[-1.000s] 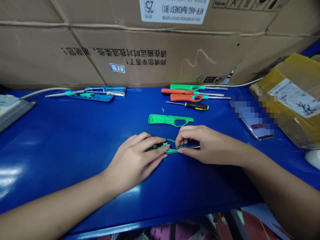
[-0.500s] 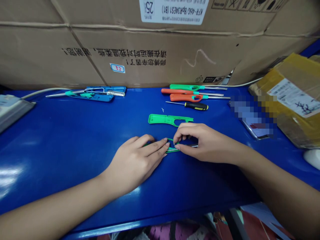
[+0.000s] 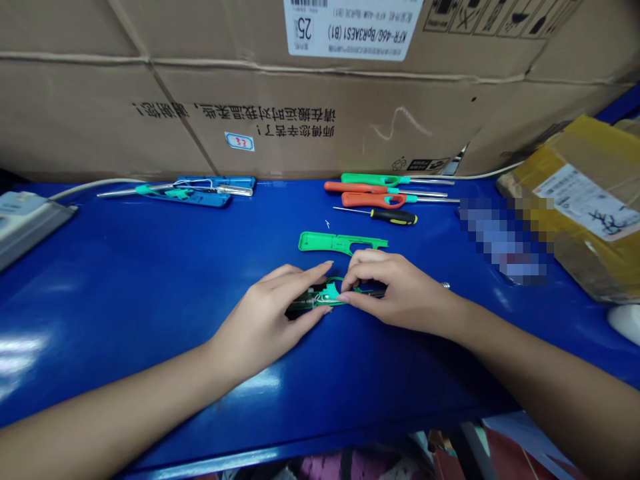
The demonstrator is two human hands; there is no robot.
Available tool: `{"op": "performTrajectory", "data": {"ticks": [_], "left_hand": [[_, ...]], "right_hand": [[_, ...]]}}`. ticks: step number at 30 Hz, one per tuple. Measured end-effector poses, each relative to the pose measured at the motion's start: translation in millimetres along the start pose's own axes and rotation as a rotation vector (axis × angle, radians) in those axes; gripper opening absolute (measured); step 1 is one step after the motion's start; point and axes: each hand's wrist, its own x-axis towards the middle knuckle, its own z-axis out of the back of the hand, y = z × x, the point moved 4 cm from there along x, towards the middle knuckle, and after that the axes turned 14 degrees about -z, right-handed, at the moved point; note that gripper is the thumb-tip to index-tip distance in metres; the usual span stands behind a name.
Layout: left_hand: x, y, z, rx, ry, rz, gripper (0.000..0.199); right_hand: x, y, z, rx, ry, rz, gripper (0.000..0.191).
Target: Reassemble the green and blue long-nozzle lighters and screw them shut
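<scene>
An opened green lighter (image 3: 320, 298) lies on the blue table between my hands, its dark fuel tank, white wire and teal trigger exposed. My left hand (image 3: 273, 307) rests around its tank end, thumb on the near side and fingers on the far side. With thumb and fingertips together, my right hand (image 3: 385, 283) grips the lighter at the trigger; its palm hides part of the metal tube, whose tip shows beyond. Just behind my hands is the loose green half shell (image 3: 323, 242), inner face up.
At the back lie a screwdriver (image 3: 395, 217), orange lighters (image 3: 365, 199), a green lighter (image 3: 367, 179) and an opened blue lighter (image 3: 200, 195). A large carton (image 3: 280, 87) stands behind them. To the right are a phone (image 3: 505, 247) and a taped box (image 3: 565, 207); a power strip (image 3: 35, 217) sits left.
My left fingers have spread from lying over the lighter to holding its two sides, uncovering the tank and trigger. The right hand has shifted slightly left along it.
</scene>
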Motion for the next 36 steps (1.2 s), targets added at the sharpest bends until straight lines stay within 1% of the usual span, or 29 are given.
{"op": "performTrajectory", "data": {"ticks": [2,4,7,9,13,19,27,29,32,34,36], "left_hand": [[0.1,2.7,-0.5,-0.019,0.002,0.067,0.053],[-0.3,5.0,-1.3,-0.050,0.000,0.121,0.054],[-1.1,6.9,-2.6,-0.090,-0.003,0.150,0.055],[-1.2,7.4,-3.0,-0.100,-0.003,0.153,0.054],[0.6,5.6,-2.6,-0.111,-0.009,0.157,0.052],[2.3,1.5,-1.9,-0.112,0.010,0.136,0.050],[3.7,2.4,-3.7,-0.120,0.036,0.112,0.044],[4.4,2.4,-4.0,-0.132,0.034,0.121,0.042],[4.3,2.5,-3.6,-0.161,0.015,0.151,0.040],[3.9,2.4,-3.1,-0.176,0.011,0.176,0.042],[3.4,2.1,-2.8,-0.189,0.021,0.203,0.045]], "right_hand": [[0.5,-1.1,-2.3,0.024,-0.005,-0.014,0.005],[1.5,-2.3,-3.7,0.060,-0.026,-0.028,0.002],[2.4,-2.9,-4.1,0.079,-0.069,-0.023,0.018],[2.1,-2.2,-4.1,0.093,-0.076,-0.004,0.023],[0.4,0.4,-5.8,0.110,-0.046,0.016,0.016],[0.8,1.8,-6.0,0.104,-0.041,-0.038,0.016],[0.3,1.6,-3.6,0.109,-0.034,-0.084,0.014],[0.4,2.3,-3.6,0.113,-0.039,-0.095,0.012],[0.2,4.9,-3.7,0.087,-0.053,-0.070,0.011],[-0.1,5.7,-3.9,0.068,-0.065,-0.063,0.011],[-0.1,4.7,-4.5,0.068,-0.064,-0.089,0.011]]}}
